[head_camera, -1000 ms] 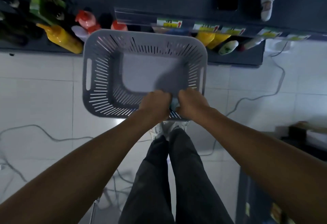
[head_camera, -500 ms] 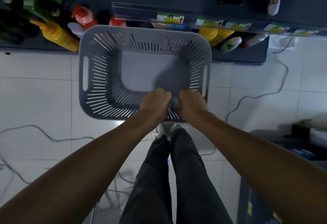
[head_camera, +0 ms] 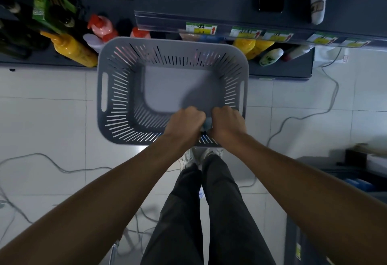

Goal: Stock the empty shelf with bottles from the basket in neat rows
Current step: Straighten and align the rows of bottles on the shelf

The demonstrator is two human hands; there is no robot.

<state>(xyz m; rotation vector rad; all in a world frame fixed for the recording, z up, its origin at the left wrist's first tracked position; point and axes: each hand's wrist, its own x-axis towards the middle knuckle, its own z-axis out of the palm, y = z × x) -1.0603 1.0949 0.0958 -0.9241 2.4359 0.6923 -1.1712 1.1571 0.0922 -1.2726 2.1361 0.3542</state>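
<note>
Both hands grip the near rim of the grey basket [head_camera: 125, 89]. The left hand [head_camera: 184, 124] and right hand [head_camera: 227, 123] sit close together, fingers curled over the edge. A small pale blue thing shows between them; I cannot tell what it is. The basket's bare bottom faces the camera.

In this view its far rim overlaps the front edge of the low shelf [head_camera: 282, 70]. Bottles there stand to either side of the basket: a yellow bottle [head_camera: 71, 48] and a red-capped bottle [head_camera: 101, 27] to the left, a white bottle [head_camera: 270, 56] to the right. Price labels [head_camera: 201, 28] line the edge of the shelf above.

White floor [head_camera: 41, 122] lies open on both sides of the basket. A cable [head_camera: 303, 116] crosses the floor on the right.
</note>
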